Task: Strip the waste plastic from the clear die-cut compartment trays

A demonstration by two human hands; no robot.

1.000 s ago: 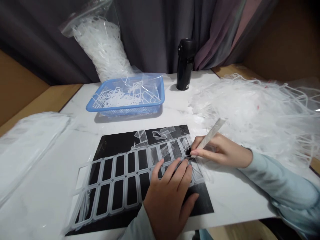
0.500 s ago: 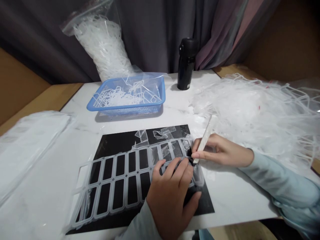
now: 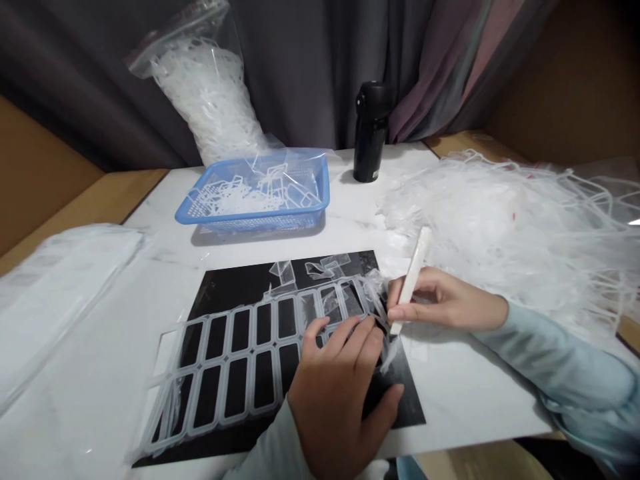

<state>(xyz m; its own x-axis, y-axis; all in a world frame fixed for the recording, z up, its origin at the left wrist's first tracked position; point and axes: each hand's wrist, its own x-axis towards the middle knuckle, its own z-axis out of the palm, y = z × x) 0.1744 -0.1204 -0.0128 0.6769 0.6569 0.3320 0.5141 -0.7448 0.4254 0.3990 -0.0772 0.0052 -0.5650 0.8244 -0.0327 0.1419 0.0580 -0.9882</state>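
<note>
A translucent plastic sheet (image 3: 223, 360) of joined rectangular frames lies on a black mat (image 3: 220, 287). Spread over its right part is my left hand (image 3: 343, 380), fingers apart and pressing down. My right hand (image 3: 440, 300) pinches a slim white stick-like tool (image 3: 413, 280), held at a slant with its lower end near the sheet's right edge. Crumpled clear strips (image 3: 373, 287) bunch up beside my right fingertips. Small clear rectangular cut-outs (image 3: 329, 268) are scattered on the mat above the sheet. My left fingers hide some of the frames.
A blue basket (image 3: 253, 219) with thin white frames stands behind the mat. Behind it leans a stuffed clear bag (image 3: 207, 100). A black bottle (image 3: 369, 140) is to its right. A heap of clear plastic scraps (image 3: 500, 227) covers the right side; white plastic sheets (image 3: 65, 287) lie left.
The sheet's right end frames have folded inward and bunched into strips. My right hand has shifted slightly right with the white tool; my left hand stays nearly in place.
</note>
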